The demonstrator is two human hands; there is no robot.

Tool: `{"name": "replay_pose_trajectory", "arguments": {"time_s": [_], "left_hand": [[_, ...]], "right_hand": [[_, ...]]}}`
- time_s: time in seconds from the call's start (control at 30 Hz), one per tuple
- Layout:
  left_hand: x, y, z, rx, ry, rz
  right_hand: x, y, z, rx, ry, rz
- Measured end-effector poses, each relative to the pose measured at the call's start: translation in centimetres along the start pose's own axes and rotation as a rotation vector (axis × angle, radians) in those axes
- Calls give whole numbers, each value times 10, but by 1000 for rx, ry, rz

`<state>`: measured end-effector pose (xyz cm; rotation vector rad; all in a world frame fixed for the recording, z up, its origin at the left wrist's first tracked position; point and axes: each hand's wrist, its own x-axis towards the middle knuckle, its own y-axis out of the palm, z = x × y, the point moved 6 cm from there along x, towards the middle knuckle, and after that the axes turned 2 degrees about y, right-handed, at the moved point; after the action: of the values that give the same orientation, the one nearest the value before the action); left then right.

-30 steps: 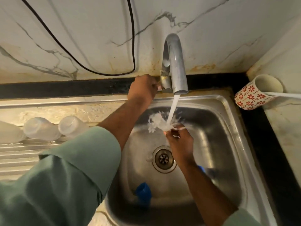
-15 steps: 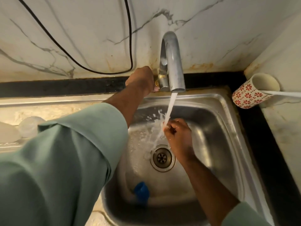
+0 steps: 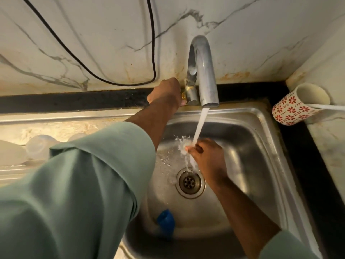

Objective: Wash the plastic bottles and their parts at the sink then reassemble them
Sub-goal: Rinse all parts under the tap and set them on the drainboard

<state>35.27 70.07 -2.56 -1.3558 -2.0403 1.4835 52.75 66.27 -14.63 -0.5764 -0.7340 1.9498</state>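
Right hand (image 3: pixel 209 159) sits mid-frame under the running water (image 3: pixel 199 126), fingers (image 3: pixel 196 148) curled in with the tips bunched together. Something small and pale shows at the fingertips in the splash, too blurred to say what it is or whether it is really pinched. Palm faces left and down, wrist bent, bare forearm running down to the lower right corner of the frame where a green cuff begins.

Left hand (image 3: pixel 165 92) is at upper centre, fingers wrapped round the tap handle (image 3: pixel 183 96) at the base of the tap (image 3: pixel 203 71), knuckles up. The left arm is stretched forward and up from the lower left, bare forearm above the sink edge, the loose green sleeve (image 3: pixel 74 184) filling most of the lower left of the frame.

Water falls from the spout onto the right fingertips and splashes down toward the drain (image 3: pixel 190 182), just left of the right wrist. The steel sink (image 3: pixel 261 146) takes up centre and right. A blue cap (image 3: pixel 166 220) lies on the sink floor near the front wall, lower centre, well apart from both hands.

Clear plastic bottles (image 3: pixel 37 146) lie on the draining board at mid left, partly hidden behind the sleeve.

A red-flowered mug (image 3: pixel 291 111) lies tilted on the bench at the right edge, with a white stick-like thing across its mouth. A black cable (image 3: pixel 153 53) loops down the marble wall at upper left.
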Motion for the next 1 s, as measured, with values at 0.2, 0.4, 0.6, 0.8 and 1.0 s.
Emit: {"name": "replay_pose_trajectory", "arguments": {"time_s": [0.2, 0.4, 0.6, 0.8, 1.0], "left_hand": [[3, 1, 0, 7, 0, 2], [-7, -2, -4, 30, -5, 11], [-8, -1, -4, 55, -9, 3], [-6, 1, -4, 47, -2, 0], [-3, 2, -3, 20, -2, -3]], "right_hand": [[8, 13, -25, 213, 138, 75], [9, 19, -50, 527, 372, 44], [-11, 54, -57, 1046, 803, 231], [-12, 78, -52, 1180, 844, 296], [-4, 77, -58, 1388, 795, 296]]}}
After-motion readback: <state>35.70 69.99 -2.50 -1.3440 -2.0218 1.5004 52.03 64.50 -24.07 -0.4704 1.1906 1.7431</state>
